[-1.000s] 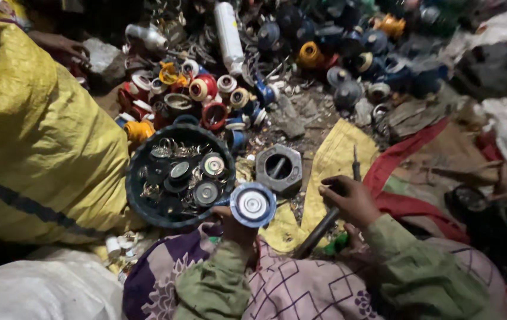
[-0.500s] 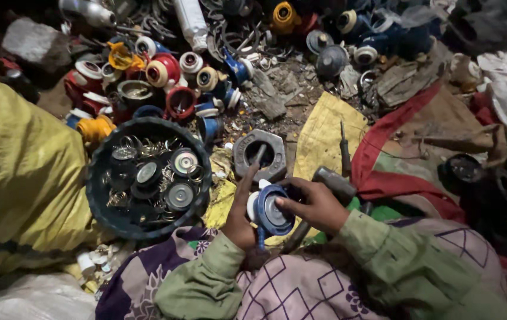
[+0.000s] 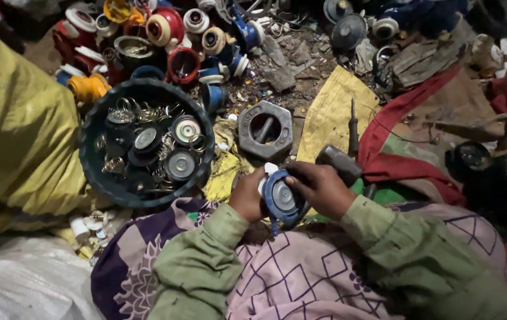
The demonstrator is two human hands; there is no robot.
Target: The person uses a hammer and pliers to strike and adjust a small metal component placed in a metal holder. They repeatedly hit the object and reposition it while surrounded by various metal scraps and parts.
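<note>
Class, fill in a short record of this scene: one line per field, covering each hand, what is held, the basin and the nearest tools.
Left hand: grips the blue cap's left edge
Right hand: covers the cap's right side
Blue cap: round, silver centre, held over the lap
Basin: dark, round, holds metal discs and rings
Hex block: grey, lies beyond the hands
Screwdriver: lies on yellow cloth
Hammer: beside the right hand

The cap (image 3: 281, 198) sits at centre between the left hand (image 3: 247, 195) at 9 o'clock and the right hand (image 3: 320, 186) at 3. The basin (image 3: 111, 186) lies at 10 with discs (image 3: 180, 165) in it, the hex block (image 3: 265, 129) at 12, the screwdriver (image 3: 353, 127) at 1, spools (image 3: 164, 26) beyond
</note>
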